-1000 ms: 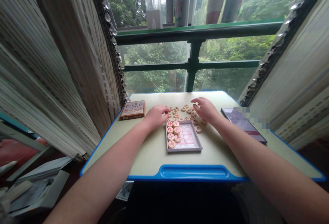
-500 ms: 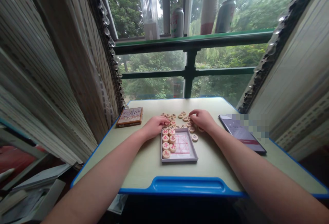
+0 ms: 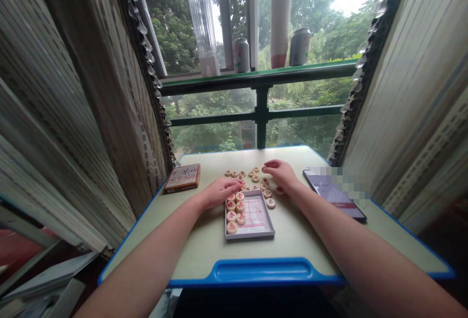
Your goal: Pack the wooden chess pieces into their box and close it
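Note:
A shallow open box (image 3: pixel 256 234) holds round wooden Chinese chess pieces with red characters (image 3: pixel 240 206) in two columns on its left side; a red grid shows on its floor. My left hand (image 3: pixel 219 191) reaches over the box's far left corner, its bent fingertips closed at a loose red-marked piece (image 3: pixel 243 184). Beyond the box and to its right, several other loose pieces (image 3: pixel 270 203) lie scattered, many with dark characters. My right hand (image 3: pixel 281 174) is at the right of this group, thumb and fingers pinched on a Chinese chess piece (image 3: pixel 263 169). The fingers partly hide both pieces.
A brown decorated box (image 3: pixel 182 177) lies at the table's left edge. On the right is a phone or tablet (image 3: pixel 334 194), partly blurred. A blue tray groove (image 3: pixel 263 270) runs along the front edge. Cans (image 3: pixel 300 46) stand on the window ledge; curtains hang on both sides.
The view has tilted up and shifted slightly right. My left fingers have come closer to the box's far edge. My right hand stays by the loose pieces; the pieces in the box look unchanged.

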A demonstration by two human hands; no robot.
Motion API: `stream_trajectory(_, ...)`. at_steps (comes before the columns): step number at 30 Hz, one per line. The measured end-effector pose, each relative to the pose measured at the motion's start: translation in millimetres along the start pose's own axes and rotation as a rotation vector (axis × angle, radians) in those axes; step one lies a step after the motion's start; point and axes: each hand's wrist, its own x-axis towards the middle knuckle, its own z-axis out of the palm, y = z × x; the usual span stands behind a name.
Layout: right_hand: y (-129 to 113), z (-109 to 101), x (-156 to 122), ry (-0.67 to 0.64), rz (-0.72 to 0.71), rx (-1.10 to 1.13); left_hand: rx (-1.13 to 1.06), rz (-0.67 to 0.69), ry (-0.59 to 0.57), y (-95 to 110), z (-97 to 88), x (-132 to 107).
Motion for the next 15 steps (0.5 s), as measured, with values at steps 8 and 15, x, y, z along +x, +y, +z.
stream_trajectory(8, -30, -4, -35, -0.300, 0.052, 0.375, 0.162, 0.117, 0.201, 19, 5.1, -12)
stream_trajectory(15, -49, 5, -62, -0.592, 0.012, 0.296, 0.082, 0.101, 0.274, 46, -3.1, -26)
